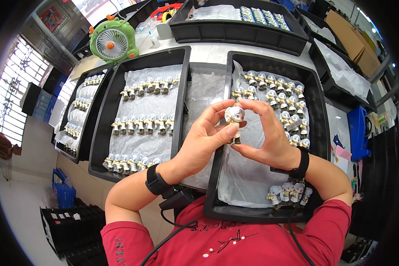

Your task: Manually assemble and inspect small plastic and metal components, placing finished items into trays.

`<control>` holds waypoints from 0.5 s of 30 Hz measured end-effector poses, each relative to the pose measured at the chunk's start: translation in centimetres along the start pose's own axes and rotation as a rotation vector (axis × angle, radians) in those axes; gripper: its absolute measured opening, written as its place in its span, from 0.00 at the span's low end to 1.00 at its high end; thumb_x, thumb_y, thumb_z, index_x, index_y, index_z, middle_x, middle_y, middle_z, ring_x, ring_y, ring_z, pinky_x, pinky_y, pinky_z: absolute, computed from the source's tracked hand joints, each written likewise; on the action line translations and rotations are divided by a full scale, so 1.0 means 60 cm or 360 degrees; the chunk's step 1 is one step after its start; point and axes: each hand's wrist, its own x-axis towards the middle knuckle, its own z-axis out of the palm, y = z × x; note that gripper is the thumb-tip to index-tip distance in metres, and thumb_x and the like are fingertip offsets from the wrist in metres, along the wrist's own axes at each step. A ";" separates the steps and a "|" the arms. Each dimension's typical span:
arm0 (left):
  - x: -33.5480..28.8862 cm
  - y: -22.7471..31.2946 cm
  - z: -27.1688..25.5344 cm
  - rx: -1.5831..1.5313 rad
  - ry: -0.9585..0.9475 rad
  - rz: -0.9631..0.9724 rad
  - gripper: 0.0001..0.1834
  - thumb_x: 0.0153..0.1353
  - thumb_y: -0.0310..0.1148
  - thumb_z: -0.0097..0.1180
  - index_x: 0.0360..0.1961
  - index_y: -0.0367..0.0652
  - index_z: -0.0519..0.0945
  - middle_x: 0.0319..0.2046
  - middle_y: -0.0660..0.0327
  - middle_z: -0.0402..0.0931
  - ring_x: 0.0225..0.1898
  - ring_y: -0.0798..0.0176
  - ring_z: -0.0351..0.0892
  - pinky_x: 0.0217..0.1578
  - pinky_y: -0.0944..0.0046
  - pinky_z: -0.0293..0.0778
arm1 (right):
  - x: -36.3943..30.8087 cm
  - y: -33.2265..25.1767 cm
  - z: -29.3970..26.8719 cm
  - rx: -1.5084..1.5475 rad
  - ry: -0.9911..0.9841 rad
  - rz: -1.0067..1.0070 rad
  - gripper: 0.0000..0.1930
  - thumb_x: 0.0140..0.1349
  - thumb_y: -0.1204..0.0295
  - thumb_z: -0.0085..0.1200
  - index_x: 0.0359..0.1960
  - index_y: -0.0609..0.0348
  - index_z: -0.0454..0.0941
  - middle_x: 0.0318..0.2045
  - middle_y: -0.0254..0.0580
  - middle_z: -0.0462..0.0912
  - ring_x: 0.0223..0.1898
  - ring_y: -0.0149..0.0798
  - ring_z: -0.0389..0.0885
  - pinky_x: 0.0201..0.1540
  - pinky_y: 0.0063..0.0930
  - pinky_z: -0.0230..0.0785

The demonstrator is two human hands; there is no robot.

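A small painted figurine (237, 119) with pale hair and a white outfit is held upright between my hands, above the right-hand black tray (277, 216). My left hand (201, 139) pinches its side, the thumb lying across the front of its body. My right hand (272, 139) curves round the other side, with fingertips at the head and the thumb at the feet. Rows of similar figurines (281, 98) lie on the white liner sheet (241, 177) at the tray's far and right side. Several more figurines (292, 193) cluster in its near right corner.
To the left, another black tray (185, 84) holds three spaced rows of figurines (142, 124); a further tray (85, 148) stands beyond it. A green fan (113, 40) stands at the back left. Across the back sits a large black tray (239, 33). Cables hang near my body.
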 end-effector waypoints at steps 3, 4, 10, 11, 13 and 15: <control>0.001 0.001 0.001 -0.0077 -0.0040 0.0007 0.31 0.64 0.33 0.56 0.65 0.40 0.57 0.54 0.57 0.66 0.57 0.61 0.71 0.51 0.64 0.71 | 0.000 0.000 -0.002 -0.0023 0.0004 -0.0011 0.41 0.40 0.74 0.69 0.60 0.58 0.62 0.54 0.48 0.71 0.54 0.50 0.69 0.58 0.39 0.62; 0.000 0.003 0.001 -0.0072 -0.0039 -0.0001 0.31 0.64 0.33 0.55 0.65 0.41 0.57 0.55 0.56 0.66 0.57 0.59 0.71 0.53 0.63 0.71 | -0.001 0.000 -0.003 -0.0008 0.0006 -0.0008 0.41 0.40 0.74 0.69 0.60 0.58 0.62 0.54 0.48 0.71 0.54 0.50 0.69 0.58 0.39 0.62; 0.002 0.004 -0.003 -0.0157 -0.0036 -0.0039 0.31 0.65 0.34 0.55 0.66 0.41 0.57 0.57 0.52 0.68 0.58 0.55 0.71 0.57 0.58 0.69 | 0.000 0.000 -0.006 0.0041 0.0015 0.0015 0.41 0.40 0.74 0.69 0.60 0.58 0.62 0.53 0.48 0.71 0.54 0.50 0.69 0.58 0.39 0.62; 0.002 0.004 -0.003 -0.0157 -0.0030 -0.0044 0.31 0.65 0.33 0.55 0.66 0.41 0.57 0.56 0.51 0.69 0.58 0.55 0.71 0.57 0.58 0.69 | 0.000 0.001 -0.007 0.0035 0.0014 0.0010 0.41 0.40 0.74 0.69 0.60 0.58 0.62 0.53 0.48 0.71 0.54 0.50 0.69 0.58 0.39 0.62; 0.002 0.003 -0.005 -0.0155 -0.0020 -0.0047 0.31 0.65 0.33 0.54 0.66 0.41 0.57 0.56 0.51 0.69 0.58 0.56 0.72 0.57 0.58 0.69 | 0.000 0.001 -0.008 0.0033 0.0006 0.0013 0.41 0.40 0.74 0.69 0.60 0.58 0.62 0.53 0.48 0.71 0.54 0.50 0.70 0.58 0.39 0.62; 0.002 0.001 -0.006 -0.0151 -0.0015 -0.0044 0.30 0.65 0.33 0.54 0.66 0.41 0.58 0.55 0.52 0.70 0.57 0.57 0.72 0.57 0.58 0.69 | -0.001 0.001 -0.009 0.0041 -0.0008 0.0029 0.41 0.40 0.74 0.69 0.60 0.59 0.62 0.53 0.48 0.71 0.54 0.50 0.70 0.58 0.39 0.63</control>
